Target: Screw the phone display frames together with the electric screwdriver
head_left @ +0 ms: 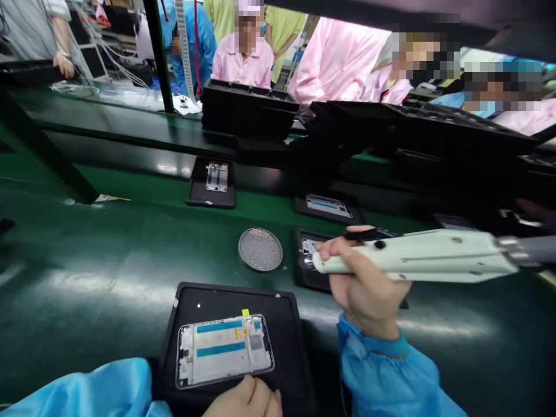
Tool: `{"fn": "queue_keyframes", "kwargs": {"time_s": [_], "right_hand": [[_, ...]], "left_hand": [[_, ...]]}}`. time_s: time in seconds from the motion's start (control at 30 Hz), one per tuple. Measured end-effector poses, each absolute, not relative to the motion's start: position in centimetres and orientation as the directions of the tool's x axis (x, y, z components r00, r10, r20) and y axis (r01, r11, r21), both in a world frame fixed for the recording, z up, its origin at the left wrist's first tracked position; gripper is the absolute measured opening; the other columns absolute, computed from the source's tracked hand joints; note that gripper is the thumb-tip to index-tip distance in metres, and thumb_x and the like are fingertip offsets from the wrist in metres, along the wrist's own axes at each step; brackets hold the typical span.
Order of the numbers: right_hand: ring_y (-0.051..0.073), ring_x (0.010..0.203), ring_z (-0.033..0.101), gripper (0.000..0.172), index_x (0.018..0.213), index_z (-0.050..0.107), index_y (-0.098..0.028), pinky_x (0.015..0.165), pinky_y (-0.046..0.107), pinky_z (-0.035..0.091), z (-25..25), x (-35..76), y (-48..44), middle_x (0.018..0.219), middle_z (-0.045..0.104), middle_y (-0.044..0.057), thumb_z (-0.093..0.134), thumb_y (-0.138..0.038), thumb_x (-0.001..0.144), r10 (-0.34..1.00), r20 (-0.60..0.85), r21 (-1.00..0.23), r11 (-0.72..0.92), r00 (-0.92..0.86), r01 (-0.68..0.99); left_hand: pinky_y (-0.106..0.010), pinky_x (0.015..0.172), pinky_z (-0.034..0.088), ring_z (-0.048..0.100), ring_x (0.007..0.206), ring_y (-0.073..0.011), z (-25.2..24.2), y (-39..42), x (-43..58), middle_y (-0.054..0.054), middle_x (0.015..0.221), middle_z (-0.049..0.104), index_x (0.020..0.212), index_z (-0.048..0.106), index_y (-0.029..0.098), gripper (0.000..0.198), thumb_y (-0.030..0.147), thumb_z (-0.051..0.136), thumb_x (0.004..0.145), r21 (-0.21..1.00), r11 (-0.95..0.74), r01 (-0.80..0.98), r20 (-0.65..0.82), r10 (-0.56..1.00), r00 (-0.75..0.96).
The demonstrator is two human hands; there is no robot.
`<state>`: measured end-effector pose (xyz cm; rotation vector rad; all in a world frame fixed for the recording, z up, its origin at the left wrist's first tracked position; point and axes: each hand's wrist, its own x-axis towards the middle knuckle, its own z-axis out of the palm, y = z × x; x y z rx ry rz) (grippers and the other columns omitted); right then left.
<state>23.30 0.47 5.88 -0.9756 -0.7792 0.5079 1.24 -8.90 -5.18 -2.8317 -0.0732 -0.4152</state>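
My right hand (pixel 369 292) is wrapped round a pale green electric screwdriver (pixel 443 255), which lies sideways with its tip pointing left. The tip is over a black tray (pixel 315 279) with a phone frame (pixel 307 246) in it, partly hidden behind my hand. At the bottom edge, my left hand (pixel 245 399) has its fingers curled together, close against the lower edge of a silver phone frame (pixel 221 341) with blue strips and a yellow tab. That frame rests slightly tilted on a black foam tray (pixel 286 347). Whatever the left fingertips hold is hidden.
A round dimpled dish (pixel 260 249) stands beyond the near tray. Further off, a black tray (pixel 197 188) and another tray (pixel 358 217) carry phone frames on the green belt (pixel 264 205). Black bins (pixel 247 113) line the far side, with several people behind. A dark post (pixel 47 145) rises at left.
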Motion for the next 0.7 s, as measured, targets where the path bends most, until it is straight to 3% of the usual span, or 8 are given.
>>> {"fn": "queue_keyframes", "kwargs": {"time_s": [0.2,0.4,0.53,0.7], "right_hand": [[0.016,0.061,0.063,0.024,0.097,0.058,-0.024,0.073,0.045,0.055,2.5,17.4,2.3,0.063,0.061,-0.006,0.067,-0.018,0.075,0.907,0.217,-0.940,0.293,0.360,-0.172],[0.016,0.065,0.062,0.023,0.099,0.057,-0.024,0.078,0.047,0.054,-0.2,16.5,3.0,0.065,0.061,-0.006,0.067,-0.018,0.080,0.927,0.164,-0.964,0.223,0.337,-0.144],[0.015,0.065,0.062,0.021,0.098,0.058,-0.025,0.075,0.044,0.054,0.0,16.8,3.0,0.065,0.061,-0.006,0.066,-0.019,0.080,0.937,0.146,-0.968,0.202,0.319,-0.149],[0.012,0.061,0.060,0.022,0.098,0.064,-0.025,0.076,0.040,0.053,2.7,17.7,2.5,0.066,0.058,-0.006,0.066,-0.017,0.078,0.910,0.214,-0.927,0.304,0.355,-0.219]], "left_hand": [[-0.035,0.071,0.043,0.065,0.079,-0.0214,-3.0,-5.7,1.0,-0.008,0.087,0.074,0.091,0.068,0.013,0.020,0.026,0.053,0.096,-0.149,-0.964,0.218,0.381,0.148,0.913],[-0.051,0.093,0.041,0.067,0.106,-0.0376,-0.9,-2.2,-1.8,-0.021,0.116,0.071,0.110,0.069,0.008,0.041,0.042,0.057,0.091,-0.031,-0.923,0.384,0.269,0.362,0.893],[-0.050,0.088,0.050,0.068,0.099,-0.0384,-0.4,-0.9,-2.0,-0.023,0.107,0.072,0.104,0.070,0.006,0.048,0.050,0.063,0.087,0.065,-0.938,0.341,0.246,0.346,0.905],[-0.046,0.063,0.056,0.064,0.074,-0.0289,0.9,3.6,-1.0,-0.015,0.083,0.066,0.089,0.066,0.007,0.021,0.019,0.049,0.094,0.475,-0.810,0.344,0.345,0.531,0.774]]}}
